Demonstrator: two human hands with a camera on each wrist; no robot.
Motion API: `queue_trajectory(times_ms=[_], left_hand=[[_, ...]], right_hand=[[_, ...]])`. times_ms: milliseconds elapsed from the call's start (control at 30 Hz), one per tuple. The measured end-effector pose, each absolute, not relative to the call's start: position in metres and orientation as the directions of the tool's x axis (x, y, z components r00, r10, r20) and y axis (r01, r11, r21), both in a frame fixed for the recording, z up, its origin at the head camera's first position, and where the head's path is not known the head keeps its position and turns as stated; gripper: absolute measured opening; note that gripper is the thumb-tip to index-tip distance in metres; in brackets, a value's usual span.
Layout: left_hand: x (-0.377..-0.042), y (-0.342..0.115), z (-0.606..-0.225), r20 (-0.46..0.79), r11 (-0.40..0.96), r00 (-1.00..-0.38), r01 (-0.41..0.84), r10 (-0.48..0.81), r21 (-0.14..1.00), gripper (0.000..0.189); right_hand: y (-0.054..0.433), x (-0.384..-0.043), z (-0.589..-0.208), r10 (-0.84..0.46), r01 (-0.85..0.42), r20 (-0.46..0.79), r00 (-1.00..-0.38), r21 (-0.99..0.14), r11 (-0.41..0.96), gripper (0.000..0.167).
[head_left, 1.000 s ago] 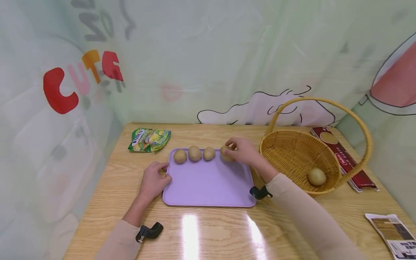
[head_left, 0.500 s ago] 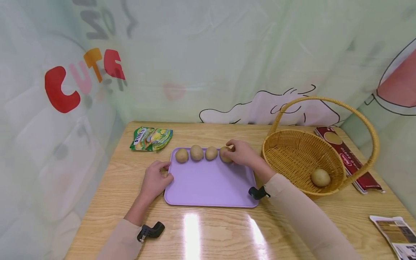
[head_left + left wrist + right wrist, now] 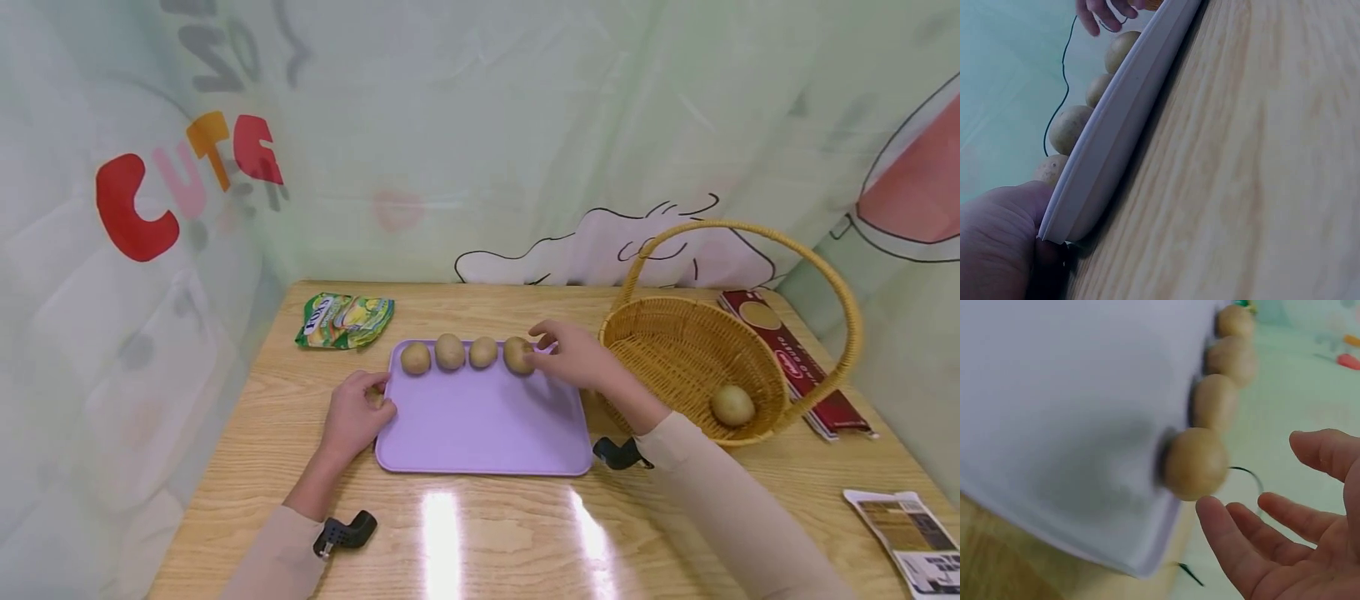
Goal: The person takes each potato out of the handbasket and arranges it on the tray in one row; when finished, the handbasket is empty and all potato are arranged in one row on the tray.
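Note:
A lilac tray (image 3: 480,425) lies on the wooden table, with several potatoes (image 3: 450,352) in a row along its far edge. My left hand (image 3: 356,417) pinches the tray's left rim; in the left wrist view its thumb (image 3: 1029,199) lies at the rim. My right hand (image 3: 579,360) hovers beside the rightmost potato (image 3: 517,356), near the tray's far right corner. Seen from the right wrist, that hand's fingers are spread and hold nothing, one fingertip right by this potato (image 3: 1196,464).
To the right of the tray stands a wicker basket (image 3: 652,358) with a tall handle and one potato (image 3: 732,406) inside. Behind it lies a dark red packet (image 3: 795,358). A green packet (image 3: 345,322) is at the back left, and a brown-and-white packet (image 3: 911,542) at the front right.
My right hand has let go of the rightmost potato and drawn slightly back to the right, its fingers parting. The left hand stays at the tray's rim.

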State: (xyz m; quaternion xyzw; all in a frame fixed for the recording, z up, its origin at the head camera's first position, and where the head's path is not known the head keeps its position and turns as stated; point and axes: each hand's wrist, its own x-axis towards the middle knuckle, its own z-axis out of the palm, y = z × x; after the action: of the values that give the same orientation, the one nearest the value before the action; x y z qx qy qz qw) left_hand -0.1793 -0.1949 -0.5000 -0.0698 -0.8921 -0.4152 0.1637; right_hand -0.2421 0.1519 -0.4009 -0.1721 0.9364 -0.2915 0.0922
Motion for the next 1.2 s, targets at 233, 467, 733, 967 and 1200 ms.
queue_trajectory(times_ms=[233, 467, 733, 967, 1200], left_hand=[[-0.179, -0.197, -0.500, 0.327, 0.640, -0.945, 0.242, -0.015, 0.729, 0.038], [-0.178, -0.196, -0.500, 0.322, 0.643, -0.947, 0.240, -0.011, 0.727, 0.038], [-0.177, -0.195, -0.497, 0.306, 0.648, -0.952, 0.227, -0.009, 0.727, 0.038], [-0.176, -0.194, -0.497, 0.296, 0.644, -0.955, 0.220, -0.012, 0.733, 0.039], [-0.175, -0.193, -0.497, 0.317, 0.645, -0.948, 0.235, -0.012, 0.727, 0.037]], right_hand=[[0.165, -0.227, -0.373, -0.398, -0.313, 0.004, -0.917, -0.627, 0.714, 0.043], [0.194, -0.216, -0.356, -0.360, -0.310, 0.067, -0.931, -0.663, 0.681, 0.047], [0.235, -0.203, -0.351, -0.258, -0.250, 0.077, -0.963, -0.613, 0.749, 0.051], [0.280, -0.191, -0.364, -0.166, -0.165, 0.053, -0.985, -0.595, 0.786, 0.057], [0.315, -0.186, -0.375, -0.114, -0.107, 0.016, -0.993, -0.478, 0.872, 0.066]])
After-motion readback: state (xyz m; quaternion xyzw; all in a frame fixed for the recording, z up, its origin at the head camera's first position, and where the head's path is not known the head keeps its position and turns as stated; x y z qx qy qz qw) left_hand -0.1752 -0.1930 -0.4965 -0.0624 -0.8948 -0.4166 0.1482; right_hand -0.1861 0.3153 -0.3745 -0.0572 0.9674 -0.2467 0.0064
